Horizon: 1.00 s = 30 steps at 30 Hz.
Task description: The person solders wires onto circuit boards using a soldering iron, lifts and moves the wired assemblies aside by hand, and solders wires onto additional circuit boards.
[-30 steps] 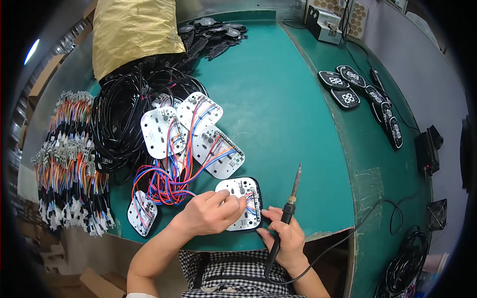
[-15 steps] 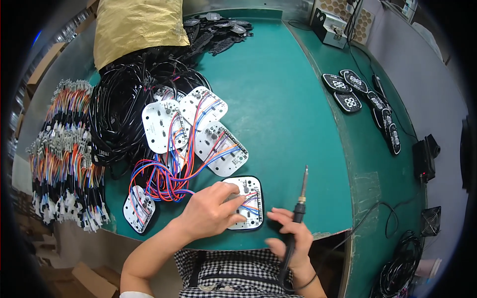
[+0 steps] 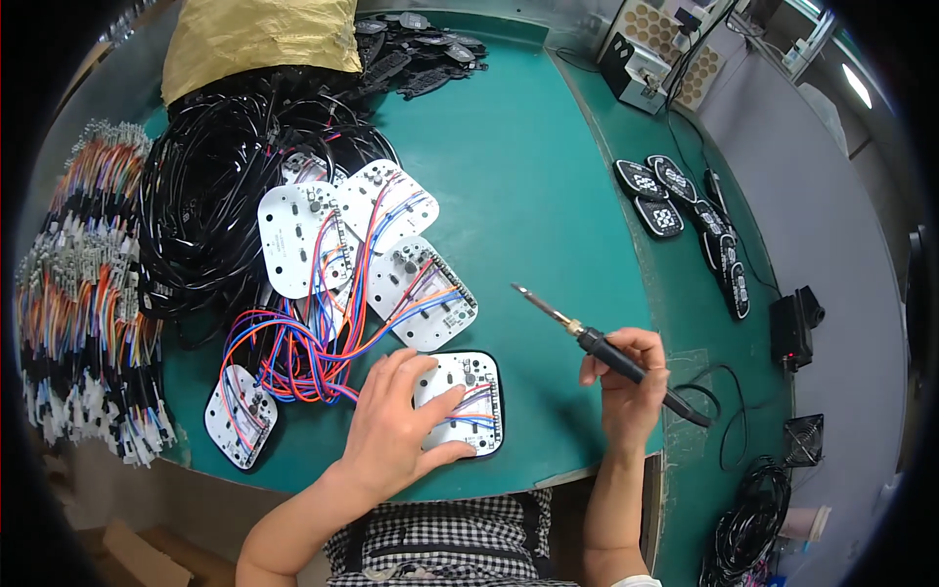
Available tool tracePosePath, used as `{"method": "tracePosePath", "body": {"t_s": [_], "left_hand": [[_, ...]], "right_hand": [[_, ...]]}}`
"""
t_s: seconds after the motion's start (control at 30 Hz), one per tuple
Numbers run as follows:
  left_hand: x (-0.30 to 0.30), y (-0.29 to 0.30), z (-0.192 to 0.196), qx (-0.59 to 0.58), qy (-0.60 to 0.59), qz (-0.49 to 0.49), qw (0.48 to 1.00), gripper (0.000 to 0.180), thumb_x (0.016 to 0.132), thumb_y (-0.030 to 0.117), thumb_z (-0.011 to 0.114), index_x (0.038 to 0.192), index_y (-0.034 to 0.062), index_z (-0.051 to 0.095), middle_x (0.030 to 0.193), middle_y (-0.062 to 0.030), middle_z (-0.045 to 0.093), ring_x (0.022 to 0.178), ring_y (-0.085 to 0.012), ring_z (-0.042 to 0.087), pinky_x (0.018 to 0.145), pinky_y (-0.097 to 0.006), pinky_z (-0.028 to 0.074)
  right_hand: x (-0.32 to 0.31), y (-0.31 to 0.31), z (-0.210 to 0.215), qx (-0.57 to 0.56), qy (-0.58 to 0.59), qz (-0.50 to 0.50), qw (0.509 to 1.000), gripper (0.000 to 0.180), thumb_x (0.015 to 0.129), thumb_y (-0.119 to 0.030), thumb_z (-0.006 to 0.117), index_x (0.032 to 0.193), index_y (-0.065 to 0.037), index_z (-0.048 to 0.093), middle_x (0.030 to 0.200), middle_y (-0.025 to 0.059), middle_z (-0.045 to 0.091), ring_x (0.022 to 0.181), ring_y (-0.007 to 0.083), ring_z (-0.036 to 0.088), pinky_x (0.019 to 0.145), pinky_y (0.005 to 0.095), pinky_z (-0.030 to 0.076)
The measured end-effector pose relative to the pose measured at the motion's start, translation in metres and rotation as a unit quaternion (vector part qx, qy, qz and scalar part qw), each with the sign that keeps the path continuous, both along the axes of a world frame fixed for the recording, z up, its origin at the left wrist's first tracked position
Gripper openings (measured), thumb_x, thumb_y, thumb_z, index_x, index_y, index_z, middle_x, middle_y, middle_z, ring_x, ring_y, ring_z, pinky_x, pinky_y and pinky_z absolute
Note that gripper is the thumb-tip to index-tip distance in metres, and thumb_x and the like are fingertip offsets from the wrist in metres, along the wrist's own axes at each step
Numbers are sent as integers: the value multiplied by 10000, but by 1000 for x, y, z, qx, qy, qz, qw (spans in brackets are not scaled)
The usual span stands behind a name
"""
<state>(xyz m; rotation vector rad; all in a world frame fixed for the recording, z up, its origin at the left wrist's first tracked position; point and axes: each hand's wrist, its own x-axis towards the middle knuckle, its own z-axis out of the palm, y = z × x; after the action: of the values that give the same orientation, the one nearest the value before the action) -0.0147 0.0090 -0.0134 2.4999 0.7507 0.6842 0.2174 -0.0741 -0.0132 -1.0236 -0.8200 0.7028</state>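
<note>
Circuit board [image 3: 471, 401] flat under spread left hand [image 3: 396, 426]; soldering iron [image 3: 597, 344] gripped in right hand [image 3: 631, 386].

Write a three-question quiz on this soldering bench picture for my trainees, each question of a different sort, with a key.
1. True or false: the left hand rests flat on a white circuit board at the near edge of the green table.
2. Which tool does the right hand hold? A) tweezers B) soldering iron C) screwdriver
3. Fill in: the iron's tip points up and to the person's ____, clear of the board.

Key
1. True.
2. B; the hand grips its black handle.
3. Left; the tip hangs in the air above the table, touching nothing.
</note>
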Motion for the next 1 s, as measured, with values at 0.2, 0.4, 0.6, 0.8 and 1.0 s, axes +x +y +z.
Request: {"method": "tracePosePath", "body": {"t_s": [0.2,0.4,0.6,0.8,1.0], "left_hand": [[6,-5,-1,-10,-9,28,1000,495,563,310,814,980,94,660,1096,-130,506,1050,-341,480,861,-437,403],[5,-1,-4,-17,-17,29,999,415,601,265,777,963,94,669,1087,-130,513,1057,-335,477,857,-432,402],[7,1,-1,-20,-3,25,999,374,618,248,758,947,93,674,1088,-134,516,1057,-337,475,860,-436,402],[6,1,-2,-13,-2,26,1000,368,618,253,754,939,89,675,1088,-132,519,1054,-340,476,860,-438,401],[7,1,-2,-11,-4,26,1000,371,613,251,757,934,85,675,1081,-129,524,1057,-337,477,851,-431,403]], "right_hand": [[4,-1,-7,3,-62,-57,996,399,729,-250,754,926,-15,498,737,48,533,574,113,500,517,213,410],[7,-2,-8,-32,-68,-99,992,286,731,-202,674,816,-42,452,670,7,448,549,76,385,485,218,312],[-1,1,-6,-52,-90,-59,993,271,730,-162,669,799,-48,433,657,7,436,550,77,379,490,226,310],[-2,0,-7,-71,-97,-50,992,270,726,-153,672,802,-50,435,654,1,434,560,75,376,498,225,308],[-4,-1,-7,-86,-98,-50,990,260,720,-145,669,797,-49,440,660,1,440,575,76,378,509,223,310]]}}
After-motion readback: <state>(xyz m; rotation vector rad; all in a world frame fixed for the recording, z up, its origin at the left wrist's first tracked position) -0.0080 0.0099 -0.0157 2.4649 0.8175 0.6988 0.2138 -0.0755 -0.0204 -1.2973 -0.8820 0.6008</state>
